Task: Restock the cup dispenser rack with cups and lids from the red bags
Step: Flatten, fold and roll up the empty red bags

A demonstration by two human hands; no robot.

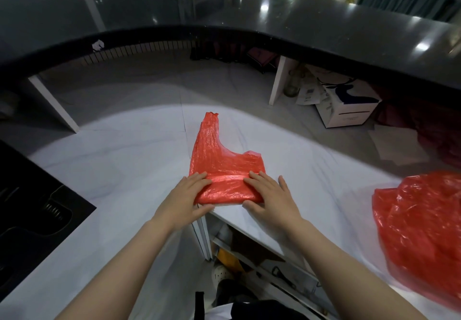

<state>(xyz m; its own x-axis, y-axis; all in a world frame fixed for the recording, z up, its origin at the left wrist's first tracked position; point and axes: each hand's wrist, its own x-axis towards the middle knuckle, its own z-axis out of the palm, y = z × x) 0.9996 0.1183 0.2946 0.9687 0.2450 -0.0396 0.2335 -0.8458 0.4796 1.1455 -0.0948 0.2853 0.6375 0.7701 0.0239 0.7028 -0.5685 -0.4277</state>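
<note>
An empty red plastic bag [219, 160] lies flat on the white counter [119, 165], its near end folded over and one handle pointing away from me. My left hand [189, 198] presses the fold's left end with straight fingers, thumb along the near edge. My right hand [272, 196] presses the right end the same way. A second red bag [421, 229] lies crumpled and bulging at the counter's right edge. No cups, lids or dispenser rack are in view.
A raised black curved counter top [249, 17] runs along the far side. A black sink [32, 207] sits at the left. A white box [346, 105] and papers fill the shelf at the right. Open shelves [249, 252] lie under the counter edge near me.
</note>
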